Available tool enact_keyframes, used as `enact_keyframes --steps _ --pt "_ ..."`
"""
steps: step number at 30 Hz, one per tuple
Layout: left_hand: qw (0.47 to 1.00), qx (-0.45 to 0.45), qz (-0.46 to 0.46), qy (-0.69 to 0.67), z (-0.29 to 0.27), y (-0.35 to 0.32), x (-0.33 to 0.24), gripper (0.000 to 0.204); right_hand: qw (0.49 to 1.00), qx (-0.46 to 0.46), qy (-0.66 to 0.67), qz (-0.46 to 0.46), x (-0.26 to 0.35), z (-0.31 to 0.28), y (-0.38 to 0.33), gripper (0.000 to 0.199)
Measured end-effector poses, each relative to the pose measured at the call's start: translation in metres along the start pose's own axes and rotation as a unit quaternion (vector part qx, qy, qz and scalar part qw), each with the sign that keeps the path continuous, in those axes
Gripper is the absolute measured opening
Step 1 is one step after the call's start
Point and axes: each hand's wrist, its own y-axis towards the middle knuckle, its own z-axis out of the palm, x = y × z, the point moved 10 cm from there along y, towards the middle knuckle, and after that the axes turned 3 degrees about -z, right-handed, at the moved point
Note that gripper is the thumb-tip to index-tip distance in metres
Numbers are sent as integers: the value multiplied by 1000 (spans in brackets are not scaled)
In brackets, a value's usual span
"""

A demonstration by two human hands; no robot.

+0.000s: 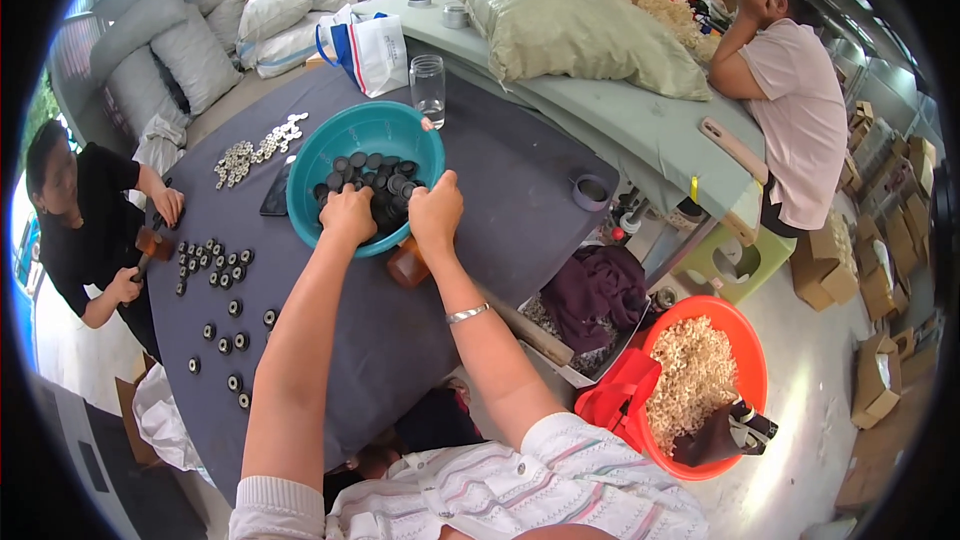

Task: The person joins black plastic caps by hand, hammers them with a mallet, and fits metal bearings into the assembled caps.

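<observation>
A teal plastic basin (pixel 305 165) stands on the dark cloth-covered table, holding a heap of black round pieces (pixel 375 180). My left hand (pixel 350 215) reaches over the near rim, its fingers curled down among the pieces and the tips partly hidden. On the basin's right near side, my right hand (pixel 437 210) is closed on the rim; a silver bracelet circles that wrist. Under my right wrist lies a mallet with an amber head (pixel 408 265) and a wooden handle (pixel 530 330). Several black round pieces with light centres (pixel 235 308) are spread left of my left forearm.
Small silvery rings (pixel 245 160) and a dark phone (pixel 278 190) lie left of the basin. Behind it are a drinking glass (pixel 428 90) and a white bag (pixel 380 55). A tape roll (pixel 590 192) sits right. A co-worker (pixel 90 210) holds another mallet at left; another person (pixel 790 90) sits right.
</observation>
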Motion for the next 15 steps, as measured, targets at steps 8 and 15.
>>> enact_keyframes --steps 8,15 --pt "988 32 91 -117 -6 10 -17 22 1000 -12 12 -1 -1 -4 3 20" --pt "818 35 -49 -572 -1 17 29 18 1000 10 -9 22 1 -2 2 20"
